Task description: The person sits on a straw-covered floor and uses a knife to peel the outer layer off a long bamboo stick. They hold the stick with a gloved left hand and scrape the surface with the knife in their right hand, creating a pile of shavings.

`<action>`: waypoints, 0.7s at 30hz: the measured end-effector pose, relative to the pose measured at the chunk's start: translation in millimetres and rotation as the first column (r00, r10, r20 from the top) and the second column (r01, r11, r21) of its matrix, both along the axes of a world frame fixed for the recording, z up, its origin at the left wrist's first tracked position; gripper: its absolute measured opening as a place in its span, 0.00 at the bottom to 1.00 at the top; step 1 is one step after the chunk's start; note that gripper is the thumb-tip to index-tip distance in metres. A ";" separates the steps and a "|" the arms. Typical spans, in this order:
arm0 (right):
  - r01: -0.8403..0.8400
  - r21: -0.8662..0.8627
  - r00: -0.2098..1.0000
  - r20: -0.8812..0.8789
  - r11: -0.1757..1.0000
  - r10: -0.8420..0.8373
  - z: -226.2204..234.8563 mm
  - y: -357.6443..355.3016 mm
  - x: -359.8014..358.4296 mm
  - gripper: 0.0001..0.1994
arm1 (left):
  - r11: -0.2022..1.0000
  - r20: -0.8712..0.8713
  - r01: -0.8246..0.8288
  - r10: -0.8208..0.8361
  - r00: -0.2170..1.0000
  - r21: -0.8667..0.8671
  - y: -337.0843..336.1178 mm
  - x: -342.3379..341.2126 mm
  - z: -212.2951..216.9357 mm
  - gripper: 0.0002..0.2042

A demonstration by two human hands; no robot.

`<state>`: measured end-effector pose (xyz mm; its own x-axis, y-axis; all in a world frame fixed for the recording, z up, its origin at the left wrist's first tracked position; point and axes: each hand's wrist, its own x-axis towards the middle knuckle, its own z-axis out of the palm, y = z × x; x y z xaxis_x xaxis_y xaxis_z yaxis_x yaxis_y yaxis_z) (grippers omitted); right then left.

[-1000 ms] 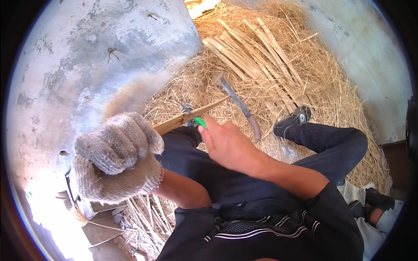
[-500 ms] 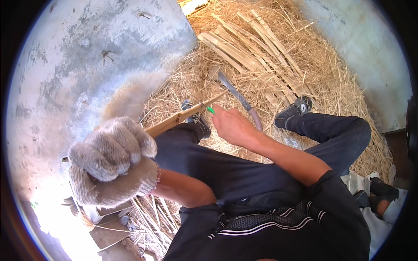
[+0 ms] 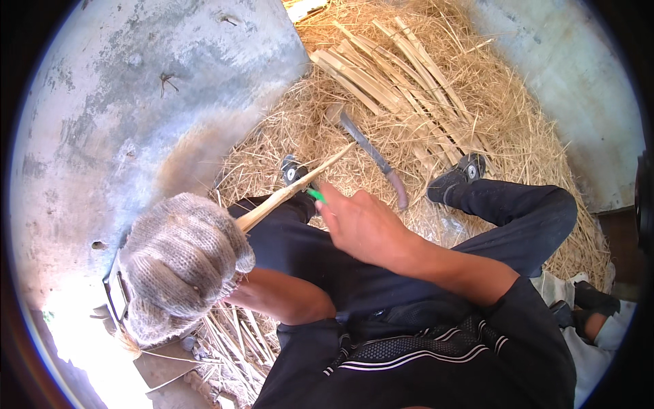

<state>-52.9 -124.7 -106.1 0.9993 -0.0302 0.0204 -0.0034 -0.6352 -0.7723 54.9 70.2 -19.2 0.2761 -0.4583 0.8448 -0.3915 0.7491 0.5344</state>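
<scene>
My left hand (image 3: 185, 262), in a grey knitted glove, is wrapped round one end of a split bamboo strip (image 3: 289, 191). The strip slants up and away to the right, tapering to a thin tip over the straw. Bare, my right hand (image 3: 371, 226) grips a small green-handled knife (image 3: 315, 195) against the strip's near side, about midway along it. Most of the knife's blade is hidden by the strip and my fingers. Beyond my right hand, a machete (image 3: 368, 144) with a wrapped, curved handle lies on the straw.
Several split strips (image 3: 398, 75) lie in a bundle on the straw (image 3: 531, 163) ahead. A stained concrete wall (image 3: 136, 102) rises on the left, a pale slab (image 3: 565, 75) at far right. My outstretched legs frame the work. Thin sticks (image 3: 238, 341) lie at lower left; another person's sleeve (image 3: 616, 327) shows lower right.
My right hand and the knife have moved nearer to me and left along the strip. My gloved left hand has turned and dropped slightly, rolling the strip to show a paler face.
</scene>
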 end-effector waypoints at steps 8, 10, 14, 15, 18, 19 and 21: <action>0.032 -0.060 0.996 0.082 0.998 -0.028 -4.8 0.9 10.2 0.10 | 0.994 -0.024 0.104 -0.103 0.994 0.024 -1.1 11.9 4.8 0.23; 0.061 -0.036 0.991 0.119 0.997 -0.057 -23.2 1.8 12.8 0.11 | 1.000 -0.062 0.018 -0.018 0.998 -0.007 -1.3 -3.7 10.8 0.22; 0.073 -0.162 0.991 0.120 0.984 -0.054 -36.7 -7.4 18.0 0.12 | 0.999 -0.025 -0.006 0.007 1.000 0.034 -20.6 -8.6 23.3 0.18; 0.023 -0.128 0.995 0.096 0.992 -0.011 -14.0 -0.6 15.5 0.12 | 0.998 0.000 0.000 0.000 1.000 0.066 -18.8 -9.2 28.1 0.18; 0.027 -0.114 0.995 0.094 0.993 -0.017 -30.3 -9.6 19.6 0.12 | 0.999 -0.044 -0.034 0.033 0.998 -0.011 -13.3 -4.7 7.3 0.17; 0.038 -0.108 0.995 0.101 0.993 -0.027 -42.8 -8.5 20.1 0.12 | 1.000 -0.042 -0.020 0.019 0.999 -0.015 -18.3 -5.5 9.3 0.17; 0.063 -0.097 0.998 -0.007 0.993 -0.064 -46.9 -21.1 27.6 0.13 | 0.996 0.039 0.079 -0.080 0.996 0.039 -32.0 -5.2 24.8 0.16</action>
<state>-25.3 -145.8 -153.0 0.9957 -0.0916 0.0162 -0.0534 -0.7054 -0.7068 49.7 38.2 5.6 0.2035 -0.5088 0.8365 -0.3535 0.7586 0.5474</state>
